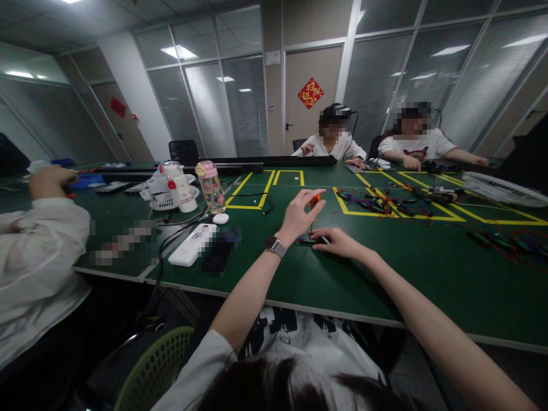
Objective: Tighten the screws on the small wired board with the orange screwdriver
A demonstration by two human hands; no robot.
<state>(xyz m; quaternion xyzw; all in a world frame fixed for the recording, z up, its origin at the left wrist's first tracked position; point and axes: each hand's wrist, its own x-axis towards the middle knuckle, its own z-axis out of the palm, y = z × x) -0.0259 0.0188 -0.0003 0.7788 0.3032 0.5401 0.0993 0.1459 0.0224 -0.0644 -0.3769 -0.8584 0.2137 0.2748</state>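
Note:
An orange-handled screwdriver (315,201) stands nearly upright, its thin shaft pointing down at a small green circuit board (306,241) on the table. The thumb and fingers of my left hand (298,216) are around the handle, with a watch on that wrist. Lower and to the right, my right hand (338,242) has its fingers closed on the board's right side, holding it against the tabletop. The screwdriver's tip is too small to make out clearly.
To my left lie a white power bank (192,244), a white earbud case (221,218) and cables. Behind them stand a pink-lidded bottle (210,185) and a white bottle (182,188). Wired boards (372,201) lie to the right. People sit opposite and at left.

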